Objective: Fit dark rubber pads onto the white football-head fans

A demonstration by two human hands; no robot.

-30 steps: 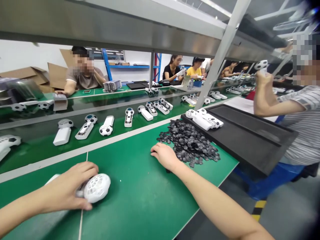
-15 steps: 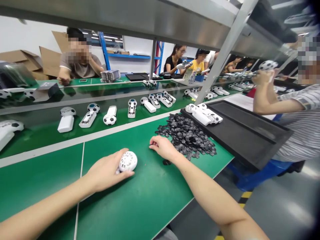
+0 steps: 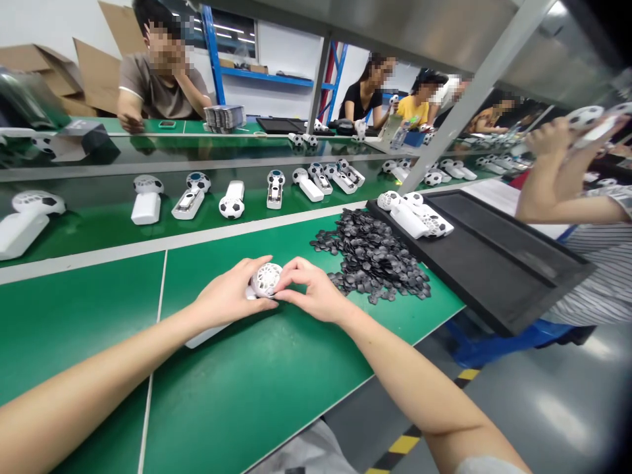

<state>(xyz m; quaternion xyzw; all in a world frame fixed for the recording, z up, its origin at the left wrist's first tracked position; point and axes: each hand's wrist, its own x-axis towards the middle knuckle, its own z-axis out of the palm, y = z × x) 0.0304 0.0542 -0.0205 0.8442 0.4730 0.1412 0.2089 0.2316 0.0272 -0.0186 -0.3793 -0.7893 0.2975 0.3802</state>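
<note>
My left hand point(image 3: 230, 289) is wrapped round a white device with a round, patterned ball head point(image 3: 266, 280); its white body shows partly beneath my wrist. The fingertips of my right hand point(image 3: 309, 286) are pinched together at the right side of the ball head; whatever lies between them is too small to make out. Just beyond my right hand, a heap of small black pieces point(image 3: 378, 253) is spread over the green table point(image 3: 207, 408).
A black tray point(image 3: 494, 257) at the right bears several white devices point(image 3: 417, 217). More football-headed devices point(image 3: 190, 197) lie in a row on the green belt behind. A slanted metal post point(image 3: 474, 99) rises near the tray. A co-worker's hands point(image 3: 548, 141) hold a device at the right.
My right hand has moved left from beside the black heap to the ball head. My left hand still holds the device. The camera view has shifted.
</note>
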